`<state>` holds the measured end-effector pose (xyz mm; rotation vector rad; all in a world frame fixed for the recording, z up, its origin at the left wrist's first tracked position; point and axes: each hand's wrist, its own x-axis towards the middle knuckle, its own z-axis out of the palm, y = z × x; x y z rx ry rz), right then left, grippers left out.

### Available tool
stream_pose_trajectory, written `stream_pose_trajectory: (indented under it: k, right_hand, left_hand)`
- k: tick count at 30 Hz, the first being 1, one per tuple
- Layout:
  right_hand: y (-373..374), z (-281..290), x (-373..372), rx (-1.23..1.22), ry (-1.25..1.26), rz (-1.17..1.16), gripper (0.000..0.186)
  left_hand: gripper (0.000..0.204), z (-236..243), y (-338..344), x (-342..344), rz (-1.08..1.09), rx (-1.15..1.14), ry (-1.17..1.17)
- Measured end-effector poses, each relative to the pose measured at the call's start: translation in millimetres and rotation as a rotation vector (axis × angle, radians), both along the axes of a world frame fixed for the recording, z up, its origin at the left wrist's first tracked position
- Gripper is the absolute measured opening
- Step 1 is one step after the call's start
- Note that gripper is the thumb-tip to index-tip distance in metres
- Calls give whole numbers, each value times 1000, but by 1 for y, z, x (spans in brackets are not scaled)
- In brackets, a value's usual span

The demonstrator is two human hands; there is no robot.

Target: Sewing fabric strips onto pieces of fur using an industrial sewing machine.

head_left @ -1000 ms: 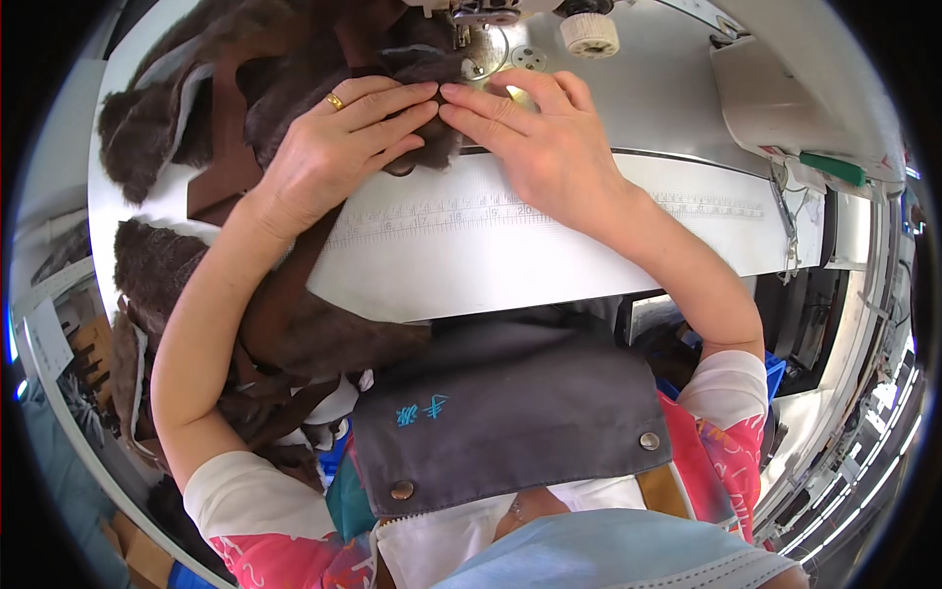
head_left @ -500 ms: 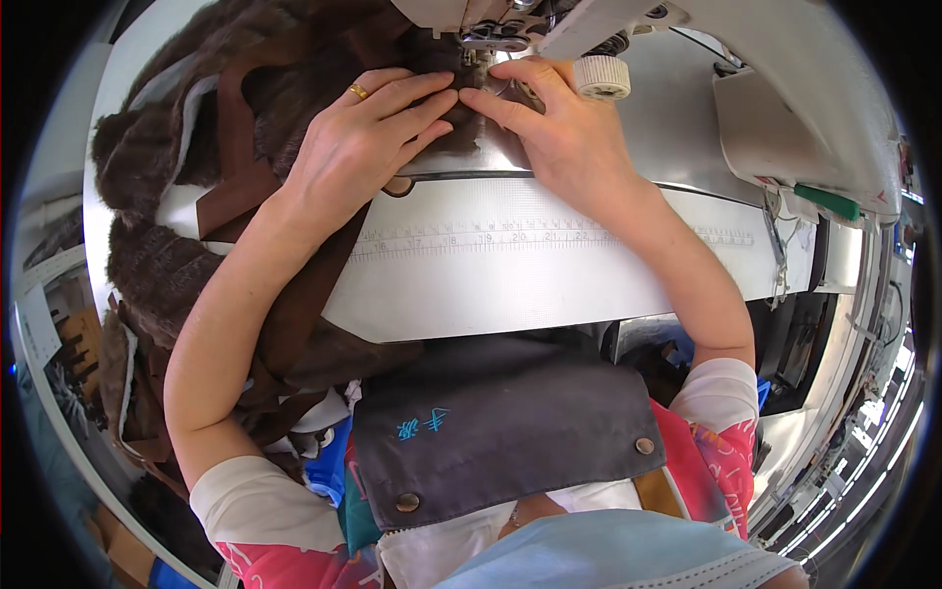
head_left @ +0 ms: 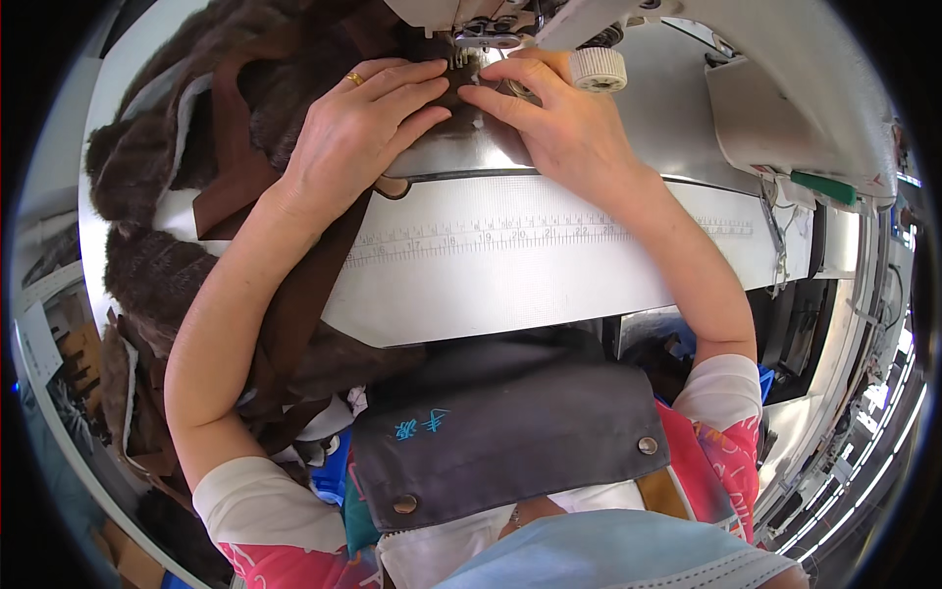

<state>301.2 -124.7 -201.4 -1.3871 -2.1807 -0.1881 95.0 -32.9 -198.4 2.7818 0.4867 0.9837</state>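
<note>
Dark brown fur fabric (head_left: pixel 147 162) with brown fabric strips (head_left: pixel 234 123) spreads across the left of the sewing machine table. My left hand (head_left: pixel 358 128), a ring on one finger, lies on it with fingers stretched toward the presser foot (head_left: pixel 458 56). Close to the foot's right side is my right hand (head_left: pixel 579 123), its thumb and index finger extended and apart at the fabric's edge. The right hand's other fingers are mostly hidden. A dark piece of the fabric lies between the fingertips, under the sewing machine head (head_left: pixel 491 37).
A printed ruler scale (head_left: pixel 486 236) runs along the white table front. The machine's white ribbed knob (head_left: pixel 599 69) sits just above my right hand, with the machine arm (head_left: pixel 805 98) at right. A dark apron (head_left: pixel 510 432) covers my lap; more fur hangs off the table's left.
Both hands stay beside the presser foot, their fingertips slightly farther apart. The fur fabric at the left has shifted slightly up and left in view.
</note>
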Motion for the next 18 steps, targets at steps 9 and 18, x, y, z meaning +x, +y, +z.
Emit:
stream_pose_trajectory:
  k: [9, 18]
  right_hand:
    - [2, -7, -2, 52, 1, -37, 33]
    - [2, -6, -2, 52, 12, -51, 31]
  left_hand:
    - [22, -2, 7, -1, -56, -76, -27]
    - [19, 0, 18, -10, 23, -316, -91]
